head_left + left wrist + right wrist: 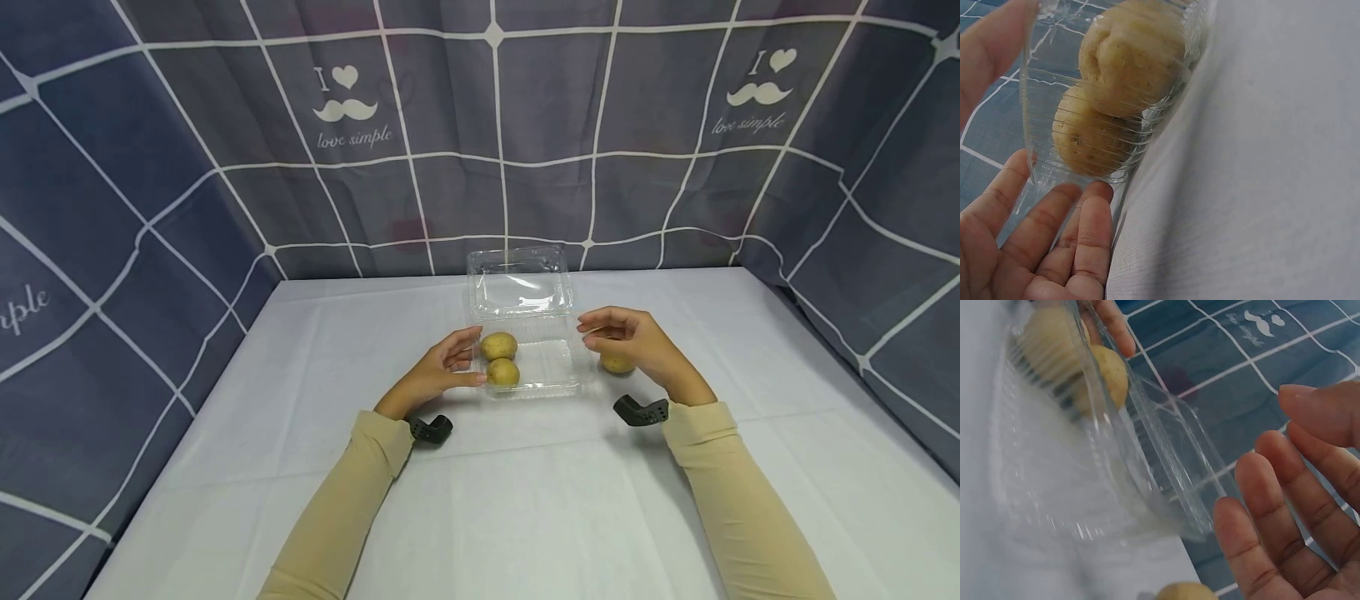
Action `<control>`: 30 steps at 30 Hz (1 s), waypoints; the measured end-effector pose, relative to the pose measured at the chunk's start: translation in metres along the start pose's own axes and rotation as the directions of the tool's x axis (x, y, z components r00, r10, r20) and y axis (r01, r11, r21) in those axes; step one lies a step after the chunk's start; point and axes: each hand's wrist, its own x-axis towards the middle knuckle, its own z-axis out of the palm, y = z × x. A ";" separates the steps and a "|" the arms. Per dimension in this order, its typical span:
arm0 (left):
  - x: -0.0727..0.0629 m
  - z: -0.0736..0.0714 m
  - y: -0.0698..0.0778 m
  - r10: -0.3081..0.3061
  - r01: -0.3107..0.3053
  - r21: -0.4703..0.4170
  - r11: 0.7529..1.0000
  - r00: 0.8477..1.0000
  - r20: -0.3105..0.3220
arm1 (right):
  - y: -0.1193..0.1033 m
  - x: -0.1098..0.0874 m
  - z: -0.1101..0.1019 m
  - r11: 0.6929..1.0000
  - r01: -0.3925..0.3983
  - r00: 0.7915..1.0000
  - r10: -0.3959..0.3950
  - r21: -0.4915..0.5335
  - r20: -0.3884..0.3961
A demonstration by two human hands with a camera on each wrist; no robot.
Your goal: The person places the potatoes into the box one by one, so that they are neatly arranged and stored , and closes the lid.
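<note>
L grip [1038,228] by clear plastic box [1041,134], poss. touching rim [1025,106], 2 potatoes [1129,59] inside, white cloth [1266,156] to R

The left sleeve [337,508] and right sleeve [750,508] are long, plain and tan, each ending in a broad, creased cuff [701,423]. The left-wrist fitting [433,430] and right-wrist fitting [641,412] are black, bent and flecked with small dots.

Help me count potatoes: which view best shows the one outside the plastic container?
The head view: more of the potato shows, though the right hand partly covers it. The right wrist view catches only part, at the bottom edge; left wrist shows none.
</note>
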 end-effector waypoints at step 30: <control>0.001 -0.001 0.000 0.014 -0.014 0.006 1.000 1.000 0.017 | 0.046 -0.013 -0.042 1.000 -0.007 0.982 0.010 0.020 -0.188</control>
